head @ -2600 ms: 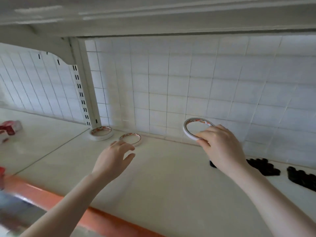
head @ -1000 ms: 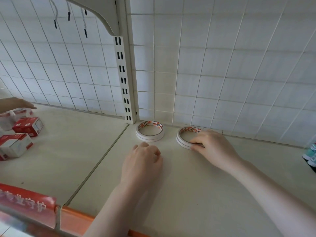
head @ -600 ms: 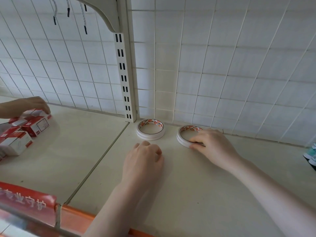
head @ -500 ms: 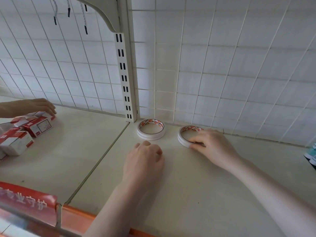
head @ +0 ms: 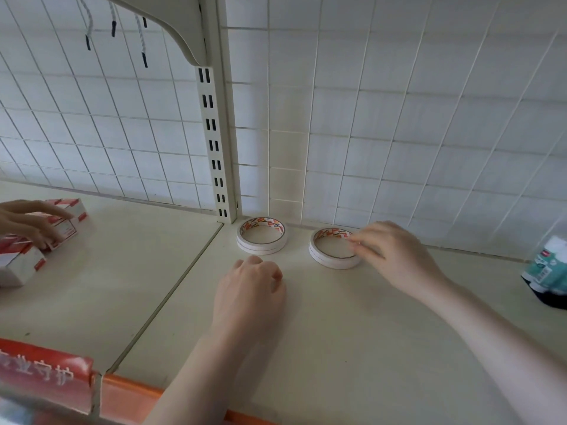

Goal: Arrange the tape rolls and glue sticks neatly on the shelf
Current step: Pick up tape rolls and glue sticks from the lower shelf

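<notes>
My right hand (head: 395,259) rests loose fingertips on the right tape stack (head: 334,248) at centre frame, apparently squaring it beside the left stack (head: 261,236) against the grid; grasping nothing. My left hand (head: 250,289) sits curled and empty on the shelf (head: 337,348), likely bracing.

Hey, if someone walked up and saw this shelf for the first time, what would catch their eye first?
Probably the two stacks of tape rolls at the back of the shelf: the left stack beside the slotted upright, the right stack under the right hand's fingertips. The left hand rests curled in front, holding nothing.
</notes>
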{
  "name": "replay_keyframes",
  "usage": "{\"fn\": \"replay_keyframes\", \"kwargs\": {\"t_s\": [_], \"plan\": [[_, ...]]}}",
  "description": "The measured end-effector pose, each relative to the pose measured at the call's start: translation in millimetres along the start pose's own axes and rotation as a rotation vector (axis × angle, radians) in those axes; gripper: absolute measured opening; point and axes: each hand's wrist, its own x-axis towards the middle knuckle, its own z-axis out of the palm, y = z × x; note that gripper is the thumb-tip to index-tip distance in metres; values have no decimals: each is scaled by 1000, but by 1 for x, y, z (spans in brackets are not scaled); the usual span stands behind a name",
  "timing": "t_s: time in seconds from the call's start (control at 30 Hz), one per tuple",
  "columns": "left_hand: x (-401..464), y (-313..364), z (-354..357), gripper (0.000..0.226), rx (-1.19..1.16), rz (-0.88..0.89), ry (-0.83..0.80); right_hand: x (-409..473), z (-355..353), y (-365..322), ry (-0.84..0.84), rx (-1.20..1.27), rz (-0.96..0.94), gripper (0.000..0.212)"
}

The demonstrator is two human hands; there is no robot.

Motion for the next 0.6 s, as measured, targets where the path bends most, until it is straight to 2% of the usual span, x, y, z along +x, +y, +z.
{"fn": "replay_keyframes", "kwargs": {"t_s": [0.07, 0.2, 0.37, 0.6], "plan": [[0, 1, 0, 21, 2, 10, -5, -7, -18, 9, 34, -88, -1, 19], [-3, 10, 1, 23, -30, 54, -33, -44, -47, 28, 36, -228, 111, 11], [-15, 31, 0, 28, -44, 157, -86, -114, -70, 43, 79, -310, 220, 6], [-50, 105, 12, 32, 30, 212, -28, -212, -117, 76, 199, -426, 401, 6]]}}
